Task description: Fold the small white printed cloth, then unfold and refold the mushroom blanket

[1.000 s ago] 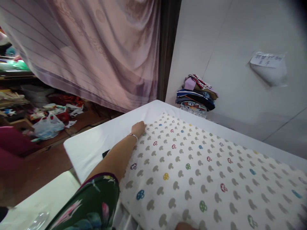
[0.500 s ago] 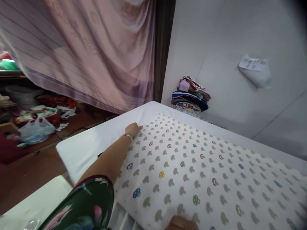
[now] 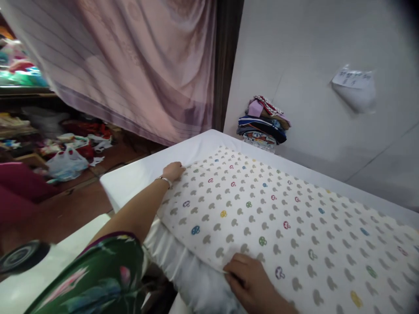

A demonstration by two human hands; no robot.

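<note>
A white cloth (image 3: pixel 248 205) printed with small mushrooms lies spread over a white table (image 3: pixel 131 176). At its left edge, my left hand (image 3: pixel 174 171) pinches the fabric, and a small fold runs from the fingers. Lower down, my right hand (image 3: pixel 245 277) has its fingers closed on the cloth's near edge. Shiny white fabric (image 3: pixel 193 270) hangs out below that near edge, between my two arms.
A stack of folded fabrics (image 3: pixel 263 124) stands behind the table, by the wall. A pink curtain (image 3: pixel 147 65) hangs at the back left. Plastic bags (image 3: pixel 67 165) lie on the floor at left. A dark round object (image 3: pixel 24 257) is at lower left.
My left hand has drawn the cloth's edge slightly left. My right hand has come further into view at the near edge, and the shiny fabric below shows more. The view has shifted.
</note>
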